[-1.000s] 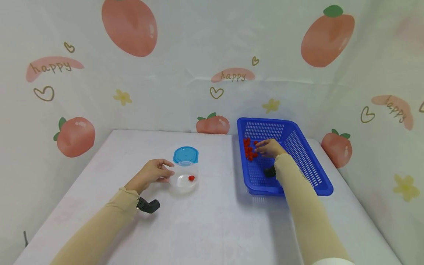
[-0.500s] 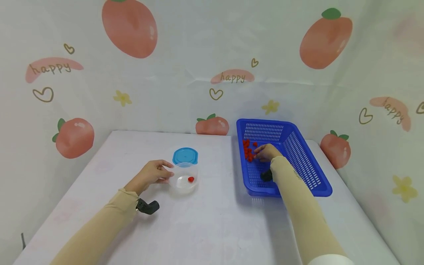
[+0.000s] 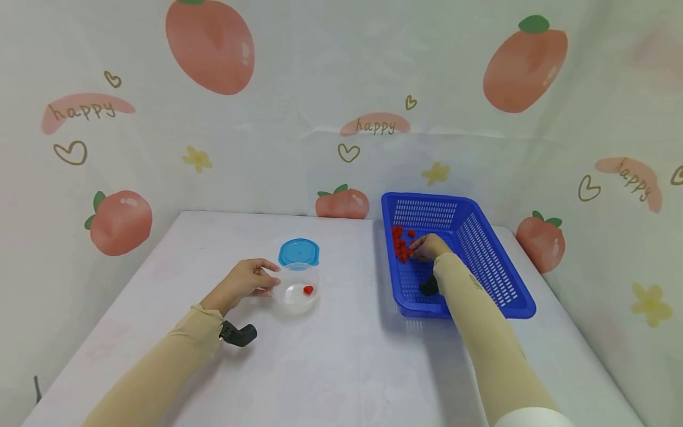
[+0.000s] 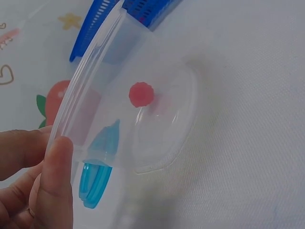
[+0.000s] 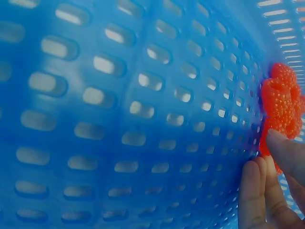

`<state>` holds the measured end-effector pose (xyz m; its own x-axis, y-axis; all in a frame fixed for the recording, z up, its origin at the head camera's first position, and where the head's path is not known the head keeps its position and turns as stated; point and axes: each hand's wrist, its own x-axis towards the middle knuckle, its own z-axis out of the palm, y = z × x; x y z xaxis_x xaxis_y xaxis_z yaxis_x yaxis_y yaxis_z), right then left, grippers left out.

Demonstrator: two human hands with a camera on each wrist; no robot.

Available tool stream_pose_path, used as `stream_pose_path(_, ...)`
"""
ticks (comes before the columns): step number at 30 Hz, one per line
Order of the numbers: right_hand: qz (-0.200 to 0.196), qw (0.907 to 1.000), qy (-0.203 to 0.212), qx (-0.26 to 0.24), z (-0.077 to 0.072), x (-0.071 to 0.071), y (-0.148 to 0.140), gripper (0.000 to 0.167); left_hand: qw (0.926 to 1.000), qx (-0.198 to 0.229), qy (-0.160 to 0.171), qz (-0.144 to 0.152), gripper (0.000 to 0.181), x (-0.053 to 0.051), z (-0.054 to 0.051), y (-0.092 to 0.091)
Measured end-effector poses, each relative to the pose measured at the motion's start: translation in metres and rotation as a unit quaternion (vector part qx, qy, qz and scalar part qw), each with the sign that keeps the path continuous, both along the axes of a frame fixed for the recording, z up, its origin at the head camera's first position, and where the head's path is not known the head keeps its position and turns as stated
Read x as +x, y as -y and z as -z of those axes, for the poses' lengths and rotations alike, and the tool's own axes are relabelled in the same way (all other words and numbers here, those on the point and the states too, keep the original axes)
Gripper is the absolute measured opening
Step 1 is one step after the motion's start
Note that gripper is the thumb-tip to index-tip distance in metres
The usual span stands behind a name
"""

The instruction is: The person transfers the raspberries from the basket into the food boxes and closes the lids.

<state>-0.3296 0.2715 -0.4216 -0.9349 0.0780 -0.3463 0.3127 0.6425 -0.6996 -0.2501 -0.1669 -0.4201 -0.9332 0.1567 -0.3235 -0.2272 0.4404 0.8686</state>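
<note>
The raspberries (image 5: 283,105) are bright red and rounded, their skins covered in small beads with paler glints, and they lie clustered along the left wall of the blue perforated basket (image 3: 491,261), one sitting a little apart toward the far end. The person's right hand (image 3: 428,246) reaches in at the cluster, the thumb tip against a raspberry and the fingers bent just below; whether that grip is clamped on it cannot be told. The left hand (image 3: 246,277) has its grip clamped on the rim of a clear, round plastic container (image 3: 290,305), thumb on one side and fingers on the other. Inside the container is a single raspberry (image 4: 141,94), pinkish red through the cloudy plastic, with a bumpy outline. A translucent blue lid (image 3: 299,252) lies just behind the container on the white tabletop (image 3: 341,367).
</note>
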Motion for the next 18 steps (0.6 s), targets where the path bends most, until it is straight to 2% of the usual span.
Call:
stream_pose_path(9,-0.002,0.9997,0.008,-0.023,-0.009,0.006,0.002,0.02,1.0,0.007,0.001,0.002,0.046,0.001,-0.001,0.001)
stream_pose_path(18,0.009,0.9929,-0.014,-0.118,-0.03,0.01,0.004,0.035,1.0,0.002,0.003,-0.001,0.043,0.0,0.0,0.002)
